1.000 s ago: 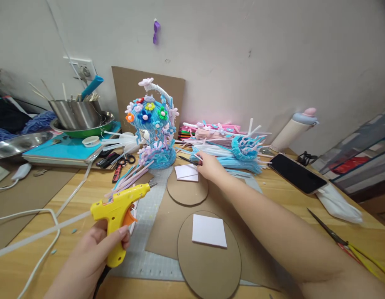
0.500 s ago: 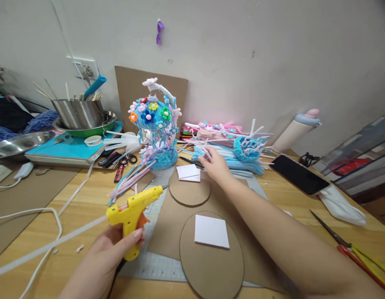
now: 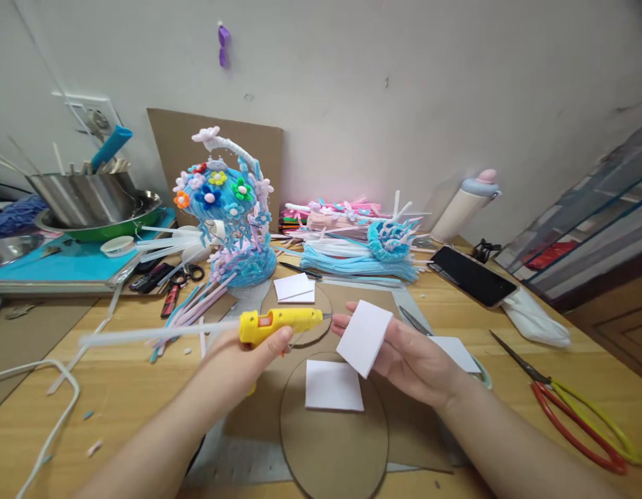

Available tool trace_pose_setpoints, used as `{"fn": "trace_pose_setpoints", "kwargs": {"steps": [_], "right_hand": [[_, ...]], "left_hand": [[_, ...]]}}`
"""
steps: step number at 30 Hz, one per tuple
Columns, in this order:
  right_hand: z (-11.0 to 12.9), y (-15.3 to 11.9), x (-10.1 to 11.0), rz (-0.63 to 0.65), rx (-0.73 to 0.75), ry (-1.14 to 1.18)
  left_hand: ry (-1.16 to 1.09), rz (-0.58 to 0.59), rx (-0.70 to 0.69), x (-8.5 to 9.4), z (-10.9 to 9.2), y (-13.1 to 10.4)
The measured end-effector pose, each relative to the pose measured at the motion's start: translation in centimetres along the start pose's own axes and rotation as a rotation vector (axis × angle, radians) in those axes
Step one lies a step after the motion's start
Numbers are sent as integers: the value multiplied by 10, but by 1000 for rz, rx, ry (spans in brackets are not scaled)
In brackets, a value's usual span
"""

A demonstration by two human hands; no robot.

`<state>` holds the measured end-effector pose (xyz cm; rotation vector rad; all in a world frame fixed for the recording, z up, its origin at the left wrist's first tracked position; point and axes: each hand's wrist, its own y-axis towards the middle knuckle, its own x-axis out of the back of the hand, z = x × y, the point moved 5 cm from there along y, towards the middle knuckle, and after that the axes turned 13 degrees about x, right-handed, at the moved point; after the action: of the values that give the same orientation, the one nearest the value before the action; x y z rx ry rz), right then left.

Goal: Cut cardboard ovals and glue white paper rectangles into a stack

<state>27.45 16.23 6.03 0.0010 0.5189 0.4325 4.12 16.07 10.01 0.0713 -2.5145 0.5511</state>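
A yellow hot glue gun is gripped in my left hand, its nozzle pointing right and a long glue stick trailing from its back. On the upturned fingers of my right hand rests a white square of foam board, tilted, close to the nozzle. Below it, a second white square lies on a large cardboard disc. Further back, a smaller cardboard disc carries more white pieces. Part of that disc is hidden behind the glue gun.
A blue pipe-cleaner lamp with flowers stands behind. Bundles of pipe cleaners lie beside it. To the right are a phone, red-and-yellow-handled scissors and a bottle. A steel pot stands at left.
My right hand has come back from the pipe cleaners and now holds a white square before me. The glue gun has moved right and turned level. The view has shifted right.
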Motion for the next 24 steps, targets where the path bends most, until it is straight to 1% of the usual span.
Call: {"fn": "trace_pose_setpoints", "kwargs": {"steps": [4, 5, 7, 8, 9, 10, 11, 12, 13, 14, 15, 16, 18, 20, 21, 22, 24], "right_hand": [[-6, -6, 9, -57, 72, -37], [-8, -6, 10, -77, 83, -57], [-10, -5, 13, -117, 117, -103], [-11, -5, 15, -141, 143, -128], [-11, -4, 16, -164, 169, -150], [-11, -4, 18, -184, 195, -171], [-11, -4, 19, -202, 216, -184], [-11, -4, 20, -213, 231, -187], [-12, -4, 21, -219, 240, -185], [-12, -4, 22, -222, 246, -181], [-13, -4, 22, -222, 251, -179], [-14, -5, 23, -221, 256, -177], [-16, -6, 22, -210, 259, -174], [-17, -7, 21, -196, 255, -172], [-18, -8, 20, -192, 253, -170], [-18, -8, 20, -190, 251, -168], [-19, -7, 19, -189, 252, -160]], "left_hand": [[-42, 33, 41, -14, 18, 0], [-88, 63, 43, -18, 22, 0], [-208, 158, 60, -24, 26, 0], [-251, 190, 68, -25, 26, 2], [-255, 190, 56, -24, 24, 5], [-214, 141, 3, -18, 19, 8], [-128, 56, -87, -9, 11, 13], [-16, -42, -219, 2, 1, 18], [95, -167, -412, 15, -12, 22], [223, -211, -570, 25, -22, 27], [240, -265, -616, 40, -28, 35], [262, -284, -626, 54, -31, 45], [272, -286, -628, 78, -34, 62], [263, -281, -610, 91, -34, 72], [252, -273, -600, 92, -34, 75], [233, -268, -592, 90, -35, 75], [174, -253, -578, 74, -35, 70]]}}
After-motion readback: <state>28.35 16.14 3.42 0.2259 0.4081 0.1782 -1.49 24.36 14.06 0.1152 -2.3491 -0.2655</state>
